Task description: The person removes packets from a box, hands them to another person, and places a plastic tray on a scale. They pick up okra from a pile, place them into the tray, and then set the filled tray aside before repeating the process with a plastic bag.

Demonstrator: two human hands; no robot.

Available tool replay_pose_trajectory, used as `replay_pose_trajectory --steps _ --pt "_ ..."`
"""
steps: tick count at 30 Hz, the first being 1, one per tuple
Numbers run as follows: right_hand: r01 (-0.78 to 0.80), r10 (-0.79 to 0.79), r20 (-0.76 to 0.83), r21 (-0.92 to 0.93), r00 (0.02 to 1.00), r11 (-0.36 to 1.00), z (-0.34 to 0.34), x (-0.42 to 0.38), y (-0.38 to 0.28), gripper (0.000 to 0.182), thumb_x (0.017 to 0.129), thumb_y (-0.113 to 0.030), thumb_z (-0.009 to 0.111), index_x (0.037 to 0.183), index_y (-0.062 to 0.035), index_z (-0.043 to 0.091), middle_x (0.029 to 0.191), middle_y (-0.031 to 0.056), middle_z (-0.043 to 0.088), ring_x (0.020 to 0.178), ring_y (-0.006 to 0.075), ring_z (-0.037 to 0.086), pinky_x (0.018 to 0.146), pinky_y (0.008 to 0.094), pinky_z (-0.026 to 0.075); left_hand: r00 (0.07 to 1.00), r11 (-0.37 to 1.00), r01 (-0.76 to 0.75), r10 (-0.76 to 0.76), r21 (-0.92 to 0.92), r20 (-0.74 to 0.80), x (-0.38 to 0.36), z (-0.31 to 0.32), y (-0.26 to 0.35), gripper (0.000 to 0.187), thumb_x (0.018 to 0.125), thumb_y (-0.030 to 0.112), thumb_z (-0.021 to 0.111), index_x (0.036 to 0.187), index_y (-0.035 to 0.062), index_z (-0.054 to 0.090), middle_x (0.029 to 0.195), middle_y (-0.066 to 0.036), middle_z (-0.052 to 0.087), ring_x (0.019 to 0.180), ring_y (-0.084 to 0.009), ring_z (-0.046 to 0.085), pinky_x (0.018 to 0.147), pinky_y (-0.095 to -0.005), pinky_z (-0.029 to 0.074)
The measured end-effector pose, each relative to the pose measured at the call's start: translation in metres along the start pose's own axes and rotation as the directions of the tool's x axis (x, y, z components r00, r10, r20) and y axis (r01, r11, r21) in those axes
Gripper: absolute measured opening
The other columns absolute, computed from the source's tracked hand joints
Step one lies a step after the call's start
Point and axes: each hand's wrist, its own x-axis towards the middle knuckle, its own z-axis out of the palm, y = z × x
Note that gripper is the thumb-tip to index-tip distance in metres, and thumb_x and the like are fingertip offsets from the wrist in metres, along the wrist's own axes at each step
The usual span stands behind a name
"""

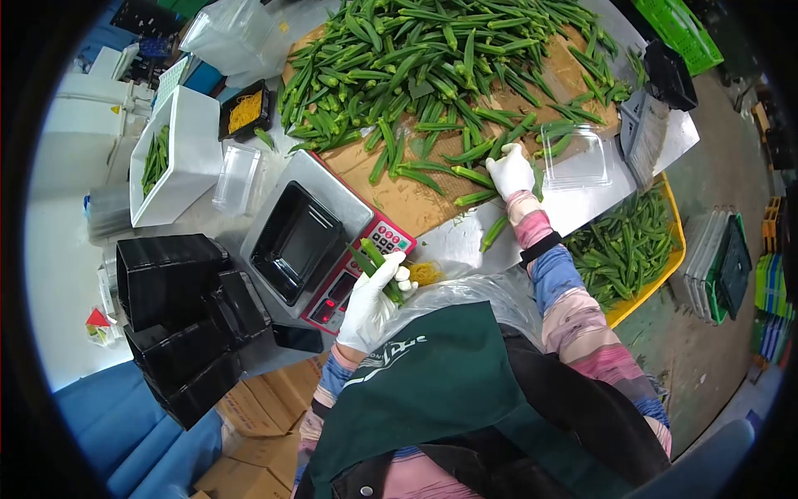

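My left hand (371,306), in a white glove, is closed around a few green okra pods (363,261) in front of the scale's keypad. My right hand (510,173), also gloved, has its fingers curled at the near edge of a big okra heap (416,66), closed on a pod that it partly covers. Loose okra lie on the cardboard (357,170) beside it. On the red and silver scale (353,218) sits a black plastic tray (297,241) with nothing in it.
Stacked black trays (170,283) and a phone (298,338) are at left. A white bin (179,179) contains okra. Yellow rubber bands fill a small black tray (223,125). At right are a clear lid (575,179) and a yellow crate (677,237) of okra.
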Motion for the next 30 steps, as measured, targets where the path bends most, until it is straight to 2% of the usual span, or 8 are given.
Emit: replay_pose_trajectory --steps 4,13,19,22,24,26,27,30 --pt "-0.088 0.066 0.082 0.298 0.994 0.951 0.02 0.016 0.042 0.055 0.075 -0.028 0.078 0.119 -0.0012 0.059 0.09 0.0163 0.073 0.088 0.0298 0.072 0.081 0.0381 0.055 1.0 1.0 -0.008 0.008 -0.004 0.023 0.0 -0.001 0.0 0.025 0.1 0.012 0.059 0.122 -0.001 0.057 0.087 -0.006 0.061 0.076 -0.0163 0.06 0.082 -0.0365 0.054" --pt "-0.557 -0.338 0.559 0.823 0.757 0.114 -0.054 -0.056 0.042 0.031 0.094 -0.012 0.06 0.124 -0.0022 0.06 0.083 -0.0033 0.058 0.07 0.0072 0.049 0.071 0.0286 0.042 0.999 0.998 0.006 -0.009 0.058 0.049 0.002 -0.001 0.003 0.024 0.1 0.014 0.061 0.119 0.001 0.06 0.089 -0.005 0.061 0.079 -0.0157 0.062 0.083 -0.037 0.056" --pt "-0.437 -0.308 0.434 0.897 0.846 0.064 -0.101 -0.068 0.09 0.025 0.089 -0.01 0.068 0.112 -0.0018 0.063 0.086 0.0005 0.061 0.07 0.0092 0.051 0.069 0.0277 0.044 0.999 0.999 0.015 -0.017 0.047 0.042 0.004 -0.006 0.004 0.024 0.1 0.016 0.061 0.119 0.0021 0.06 0.089 -0.004 0.061 0.079 -0.0154 0.062 0.085 -0.0379 0.056" --pt "-0.125 -0.17 0.078 0.95 0.982 -0.286 -0.123 -0.05 0.169 0.035 0.097 -0.024 0.063 0.123 -0.0016 0.058 0.106 0.005 0.062 0.08 0.0117 0.056 0.082 0.0302 0.049 0.999 0.999 0.034 -0.035 0.033 0.034 0.005 -0.006 0.003 0.023 0.099 0.016 0.062 0.118 0.0031 0.06 0.088 -0.004 0.061 0.078 -0.0148 0.062 0.084 -0.0372 0.056" --pt "-0.05 0.067 0.069 0.966 0.995 -0.255 -0.151 -0.063 0.146 0.045 0.101 -0.035 0.055 0.132 -0.0027 0.056 0.111 0.003 0.061 0.092 0.013 0.057 0.089 0.0309 0.046 0.998 0.998 0.047 -0.048 0.039 0.028 0.006 -0.005 0.002 0.023 0.099 0.016 0.063 0.118 0.0038 0.06 0.088 -0.003 0.061 0.077 -0.0144 0.062 0.083 -0.0366 0.056" --pt "-0.063 0.086 0.041 0.959 0.996 0.277 -0.134 -0.052 0.136 0.042 0.102 -0.033 0.052 0.132 -0.0049 0.059 0.119 0.0035 0.063 0.1 0.0131 0.058 0.091 0.0309 0.045 0.998 0.996 0.062 -0.063 0.059 0.015 0.009 -0.003 0.001 0.023 0.099 0.016 0.063 0.118 0.0044 0.061 0.087 -0.002 0.061 0.077 -0.014 0.061 0.083 -0.036 0.056" --pt "-0.006 0.046 -0.03 0.779 0.999 0.627 -0.126 -0.061 0.121 0.032 0.097 -0.024 0.061 0.121 -0.0026 0.067 0.11 0.0059 0.069 0.095 0.0144 0.062 0.083 0.0297 0.049 0.998 0.996 0.062 -0.064 0.071 0.021 0.009 -0.002 0.0 0.023 0.099 0.017 0.063 0.118 0.0045 0.061 0.087 -0.002 0.06 0.077 -0.0139 0.061 0.083 -0.0358 0.055" --pt "0.37 -0.334 -0.159 0.395 0.929 0.841 -0.064 -0.05 0.081 0.03 0.085 -0.012 0.075 0.114 -0.0058 0.072 0.102 0.0069 0.07 0.087 0.0146 0.064 0.076 0.0282 0.051 0.998 0.992 0.06 -0.064 0.11 0.029 0.009 0.003 0.003 0.023 0.099 0.017 0.063 0.118 0.0046 0.061 0.087 -0.002 0.06 0.076 -0.0138 0.061 0.083 -0.0358 0.055"
